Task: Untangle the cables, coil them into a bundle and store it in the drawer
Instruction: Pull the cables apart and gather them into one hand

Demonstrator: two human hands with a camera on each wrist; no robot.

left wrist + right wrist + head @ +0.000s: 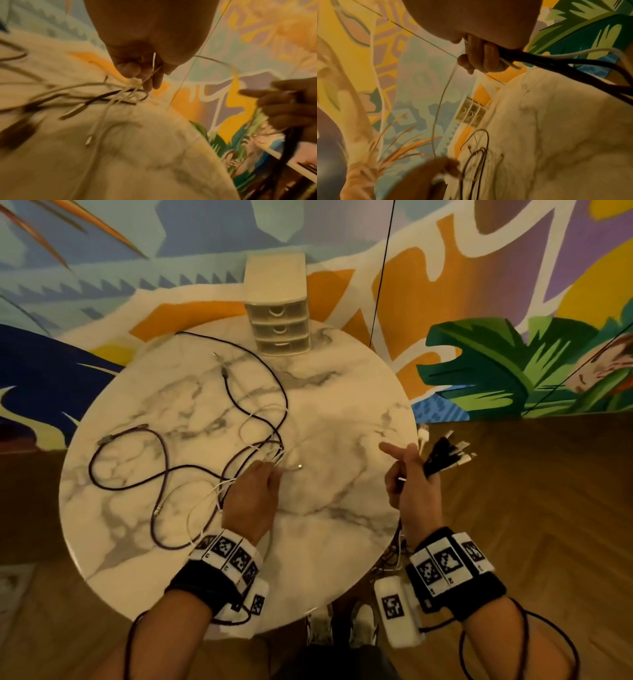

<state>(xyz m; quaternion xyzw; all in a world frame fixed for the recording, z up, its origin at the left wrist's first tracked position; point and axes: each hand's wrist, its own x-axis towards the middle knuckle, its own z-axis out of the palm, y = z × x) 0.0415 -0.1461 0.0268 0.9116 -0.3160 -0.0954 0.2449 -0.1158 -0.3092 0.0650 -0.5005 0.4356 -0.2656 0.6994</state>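
Dark purple cables (161, 453) and thin white cables (205, 491) lie tangled over the left half of the round marble table (342, 405). My left hand (260, 474) pinches thin white cables (147, 78) at the tangle's right edge, just above the tabletop. My right hand (407, 470) grips a bunch of black and white cable ends (445, 453) over the table's right rim, its index finger pointing left. In the right wrist view the bunch of cables (539, 59) runs from the curled fingers down past the table edge. A small three-drawer unit (279, 326) stands at the far edge, drawers closed.
The table's right half and near side show bare marble. A thin black cord (380, 275) hangs in front of the painted wall behind the drawers. Wooden floor (531, 508) lies right of the table. Shoes (363, 621) show below its near edge.
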